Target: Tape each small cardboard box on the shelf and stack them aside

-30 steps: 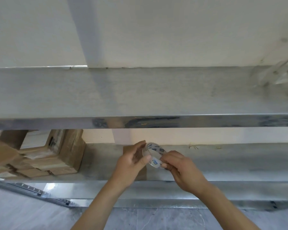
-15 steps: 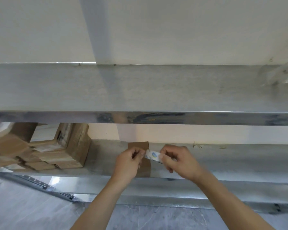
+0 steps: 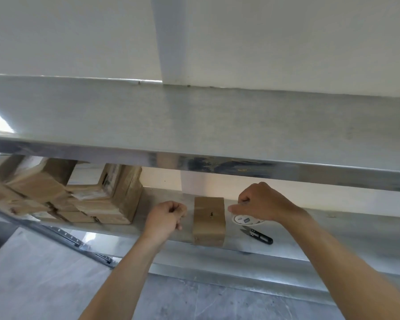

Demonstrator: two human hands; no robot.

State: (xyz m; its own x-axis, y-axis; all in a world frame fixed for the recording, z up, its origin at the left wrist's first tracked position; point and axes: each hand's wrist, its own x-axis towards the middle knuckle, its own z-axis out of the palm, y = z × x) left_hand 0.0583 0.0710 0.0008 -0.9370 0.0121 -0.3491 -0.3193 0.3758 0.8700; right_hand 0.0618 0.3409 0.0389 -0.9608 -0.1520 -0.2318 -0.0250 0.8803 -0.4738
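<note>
Keep the strip taut and level, centre it over the seam of the small box (image 3: 209,221) on the shelf (image 3: 333,229), then lower it. Your left hand (image 3: 165,219), just left of the box, pinches what is probably the free end; your right hand (image 3: 259,202), just right, grips the tape roll (image 3: 246,220), clippers (image 3: 256,235) beyond.

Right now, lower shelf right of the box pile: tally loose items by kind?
Cardboard box: 1
Tape roll: 1
Black thread snips: 1
Total: 3
</note>
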